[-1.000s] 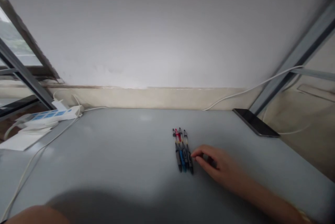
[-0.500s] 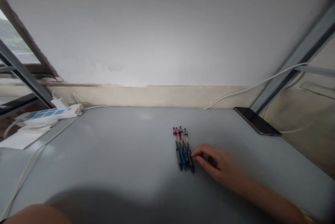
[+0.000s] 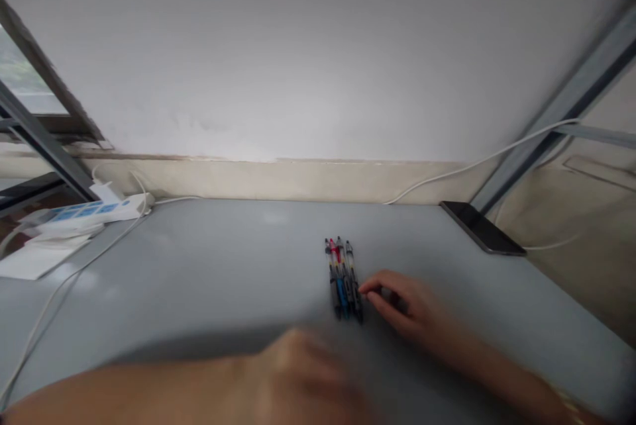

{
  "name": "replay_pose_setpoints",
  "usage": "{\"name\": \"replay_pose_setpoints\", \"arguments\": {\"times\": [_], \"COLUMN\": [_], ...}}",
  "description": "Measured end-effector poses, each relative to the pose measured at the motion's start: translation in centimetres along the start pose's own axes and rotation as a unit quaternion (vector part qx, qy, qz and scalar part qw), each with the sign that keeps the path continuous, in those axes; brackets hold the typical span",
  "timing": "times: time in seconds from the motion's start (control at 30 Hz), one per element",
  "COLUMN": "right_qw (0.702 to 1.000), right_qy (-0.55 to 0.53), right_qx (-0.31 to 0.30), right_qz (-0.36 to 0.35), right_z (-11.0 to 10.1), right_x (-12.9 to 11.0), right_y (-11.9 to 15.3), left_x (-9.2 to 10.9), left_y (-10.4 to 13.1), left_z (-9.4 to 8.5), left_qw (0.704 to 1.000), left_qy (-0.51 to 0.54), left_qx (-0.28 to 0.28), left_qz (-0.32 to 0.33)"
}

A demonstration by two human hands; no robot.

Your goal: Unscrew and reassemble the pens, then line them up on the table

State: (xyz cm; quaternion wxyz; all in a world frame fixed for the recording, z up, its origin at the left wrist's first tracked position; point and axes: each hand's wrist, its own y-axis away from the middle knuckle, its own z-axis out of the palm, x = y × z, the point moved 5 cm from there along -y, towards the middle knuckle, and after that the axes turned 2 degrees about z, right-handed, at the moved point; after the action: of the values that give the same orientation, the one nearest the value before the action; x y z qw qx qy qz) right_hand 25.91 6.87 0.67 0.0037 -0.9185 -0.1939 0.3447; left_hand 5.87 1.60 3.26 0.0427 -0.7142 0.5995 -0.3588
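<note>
Several click pens point(image 3: 344, 279) lie side by side in a tight row on the grey table point(image 3: 238, 259). Most are dark and clear, one has a blue grip and one shows red at its top end. At the right edge of the row is my right hand point(image 3: 405, 299), its thumb and forefinger curled almost tip to tip beside the outermost pen; nothing shows between them. Whether the fingertips touch that pen is hard to tell. My left hand point(image 3: 308, 375) is at the front, below the pens, smeared by motion, so its fingers cannot be made out.
On the left lie a white power strip point(image 3: 94, 210) with plugs and a white cable point(image 3: 69, 286) that runs to the front. A dark phone or tablet point(image 3: 479, 226) rests at the back right, by a metal frame post point(image 3: 536, 127). The wall point(image 3: 318, 67) bounds the table's far side.
My left arm has swung in from the lower left, bringing the left hand below the pens. My right hand stays beside the row. The whole view has shifted slightly.
</note>
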Motion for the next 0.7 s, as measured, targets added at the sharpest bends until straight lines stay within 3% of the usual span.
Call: {"name": "replay_pose_setpoints", "arguments": {"times": [0.13,0.27,0.57,0.7], "right_qw": [1.000,1.000,1.000,0.999], "right_qy": [0.003,0.005,-0.010,-0.022], "right_qx": [0.009,0.011,-0.013,-0.029], "right_qz": [-0.002,0.002,0.024,0.038], "right_z": [-0.2,-0.4,-0.1,0.4], "right_x": [-0.4,-1.0,-1.0,-1.1], "right_y": [0.1,0.2,0.4,1.0], "left_x": [-5.5,-9.5,-9.6,-9.5], "left_y": [-2.1,-0.7,-0.4,-0.5], "left_z": [-2.3,-2.6,-2.1,-2.0], "left_qw": [0.999,0.990,0.985,0.986], "left_qy": [-0.038,-0.120,-0.167,-0.149], "left_qx": [0.010,-0.051,-0.043,-0.073], "left_qz": [-0.008,-0.057,-0.019,0.002]}}
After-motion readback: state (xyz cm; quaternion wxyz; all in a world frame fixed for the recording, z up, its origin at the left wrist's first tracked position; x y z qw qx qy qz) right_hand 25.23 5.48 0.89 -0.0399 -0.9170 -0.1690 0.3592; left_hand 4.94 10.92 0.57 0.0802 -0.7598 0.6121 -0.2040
